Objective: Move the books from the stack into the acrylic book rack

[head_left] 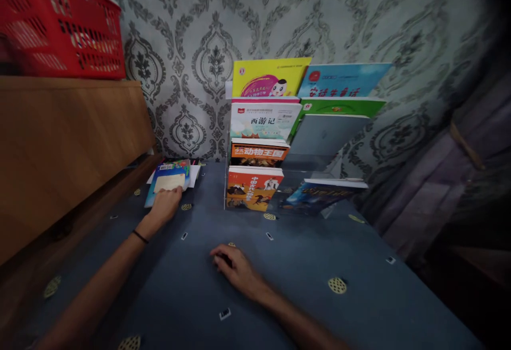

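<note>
My left hand (165, 204) reaches to the far left of the blue cloth. Its fingers are closed at the near edge of a blue book (172, 169) with a pale panel and a barcode, which lies on a small pile. The fingertips' undersides are hidden. My right hand (236, 271) rests low over the cloth, loosely curled, with a gap between thumb and fingers and nothing visible in it. Beyond it stands a clear tiered book rack (225, 190). An orange book (254, 189) fills its front left slot, and a dark blue book (319, 196) leans at front right.
Higher tiers hold a white book (261, 121), a yellow book (269, 75), a light-blue book (345, 77) and others. At left, a red basket (80, 30) sits on a wooden cabinet (72, 153). Patterned wallpaper is behind; a curtain (443, 179) hangs at right.
</note>
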The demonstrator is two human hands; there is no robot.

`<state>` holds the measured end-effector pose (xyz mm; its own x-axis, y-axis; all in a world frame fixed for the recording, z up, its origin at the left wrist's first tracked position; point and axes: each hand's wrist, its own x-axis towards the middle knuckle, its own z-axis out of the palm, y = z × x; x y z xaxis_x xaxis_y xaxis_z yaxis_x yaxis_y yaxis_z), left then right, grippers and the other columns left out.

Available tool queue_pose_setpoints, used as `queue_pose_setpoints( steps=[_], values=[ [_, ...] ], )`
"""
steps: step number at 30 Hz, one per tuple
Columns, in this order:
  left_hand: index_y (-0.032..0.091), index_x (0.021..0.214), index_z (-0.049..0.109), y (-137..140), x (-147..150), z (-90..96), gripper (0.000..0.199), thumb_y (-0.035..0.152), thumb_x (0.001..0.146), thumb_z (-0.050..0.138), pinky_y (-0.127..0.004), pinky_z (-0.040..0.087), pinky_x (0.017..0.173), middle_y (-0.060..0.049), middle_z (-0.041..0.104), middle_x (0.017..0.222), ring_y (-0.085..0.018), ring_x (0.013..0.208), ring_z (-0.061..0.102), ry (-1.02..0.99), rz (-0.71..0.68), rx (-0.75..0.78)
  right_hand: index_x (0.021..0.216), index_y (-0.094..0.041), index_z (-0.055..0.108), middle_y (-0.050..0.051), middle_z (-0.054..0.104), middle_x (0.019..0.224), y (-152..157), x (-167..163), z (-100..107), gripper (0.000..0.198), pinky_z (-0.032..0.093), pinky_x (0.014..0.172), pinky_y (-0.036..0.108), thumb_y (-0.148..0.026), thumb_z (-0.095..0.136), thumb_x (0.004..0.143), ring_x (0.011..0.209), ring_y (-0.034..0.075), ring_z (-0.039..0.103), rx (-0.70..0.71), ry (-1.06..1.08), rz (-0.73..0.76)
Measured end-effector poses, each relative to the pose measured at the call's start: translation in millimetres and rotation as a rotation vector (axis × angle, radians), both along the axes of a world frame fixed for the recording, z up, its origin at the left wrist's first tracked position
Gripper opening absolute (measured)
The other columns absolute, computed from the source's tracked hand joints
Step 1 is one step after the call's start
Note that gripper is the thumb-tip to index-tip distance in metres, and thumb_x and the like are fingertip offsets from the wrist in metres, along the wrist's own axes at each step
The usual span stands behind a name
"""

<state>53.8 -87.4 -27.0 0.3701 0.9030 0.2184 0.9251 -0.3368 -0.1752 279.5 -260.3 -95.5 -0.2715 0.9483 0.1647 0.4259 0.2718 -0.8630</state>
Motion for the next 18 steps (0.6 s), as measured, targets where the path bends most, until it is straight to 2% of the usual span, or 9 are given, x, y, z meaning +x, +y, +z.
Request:
queue_pose_setpoints(
  steps=[4, 8, 13, 18],
  values=[
    [0.014, 0.119, 0.057, -11.9, -2.6, 3.5, 0.032, 0.025, 0.104, 0.031, -0.034, 0.048, 0.072, -0.018, 0.075, 0.101, -0.03, 0.09, 0.073, -0.047, 0.105, 0.005, 0.099, -0.019, 0.07, 0.002, 0.067, 0.078, -0.4, 0.2, 1.4, 0.02, 0.045, 0.066, 0.025, -0.023, 0.051, 0.093, 0.069, 0.014, 0.061, -0.019, 0.058, 0.011],
    [0.015, 0.117, 0.058, -10.9, -17.2, 10.4, 0.033, 0.033, 0.105, 0.033, -0.03, 0.042, 0.066, -0.015, 0.075, 0.097, -0.029, 0.089, 0.072, -0.167, 0.227, 0.049, 0.1, -0.018, 0.069, 0.002, 0.068, 0.082, -0.2, 1.0, -0.5, 0.02, 0.046, 0.064, 0.024, -0.022, 0.051, 0.093, 0.069, 0.013, 0.062, -0.041, 0.11, 0.012],
    [0.018, 0.094, 0.061, -5.7, -39.4, 12.1, 0.026, 0.032, 0.1, 0.04, -0.027, 0.035, 0.062, -0.009, 0.071, 0.083, -0.024, 0.079, 0.067, -0.391, 0.234, 0.17, 0.1, -0.018, 0.069, 0.002, 0.069, 0.084, 2.7, 1.0, -6.0, 0.019, 0.046, 0.059, 0.023, -0.024, 0.052, 0.092, 0.067, 0.012, 0.062, -0.068, 0.153, 0.011],
    [0.02, 0.074, 0.052, -2.7, -52.3, 14.6, 0.026, 0.031, 0.096, 0.043, -0.025, 0.035, 0.06, -0.002, 0.06, 0.065, -0.018, 0.066, 0.058, -0.642, 0.195, 0.235, 0.101, -0.018, 0.069, 0.003, 0.068, 0.085, 2.7, 1.3, -6.8, 0.021, 0.045, 0.055, 0.022, -0.029, 0.053, 0.092, 0.069, 0.012, 0.063, -0.103, 0.2, 0.005]
  ],
)
